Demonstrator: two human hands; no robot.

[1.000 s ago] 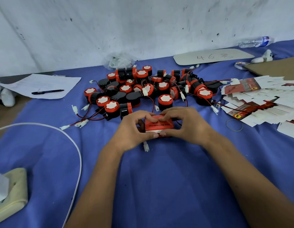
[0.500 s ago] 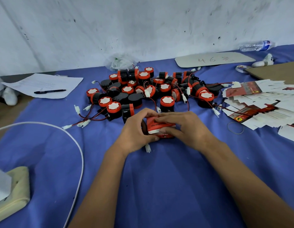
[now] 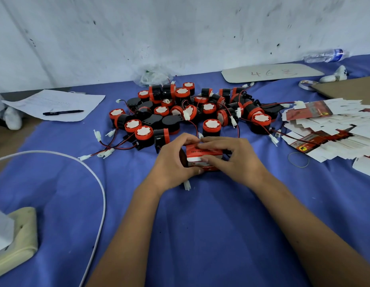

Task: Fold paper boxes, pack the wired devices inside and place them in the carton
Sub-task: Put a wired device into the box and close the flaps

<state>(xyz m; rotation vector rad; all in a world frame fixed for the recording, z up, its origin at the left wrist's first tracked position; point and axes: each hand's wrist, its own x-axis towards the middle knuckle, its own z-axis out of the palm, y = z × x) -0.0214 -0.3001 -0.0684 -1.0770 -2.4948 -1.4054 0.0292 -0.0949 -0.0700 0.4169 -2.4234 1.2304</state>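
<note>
A small red and white paper box sits on the blue cloth in the middle. My left hand grips its left side, thumb under the front edge. My right hand holds its right side, fingers curled over the top flap and the front. A white connector pokes out below the box. Behind the box lies a heap of several black and red wired devices with white connectors. A spread of flat unfolded paper boxes lies at the right. The carton's brown edge shows at the far right.
A sheet of paper with a black pen lies at the back left. A white cable curves across the left side to a beige power strip. A rubber band, a cardboard sign and a plastic bottle lie at the right and back.
My right fingers have shifted over the box's top flap and front while my left hand keeps its grip. The box has turned slightly, its white strip now showing.
</note>
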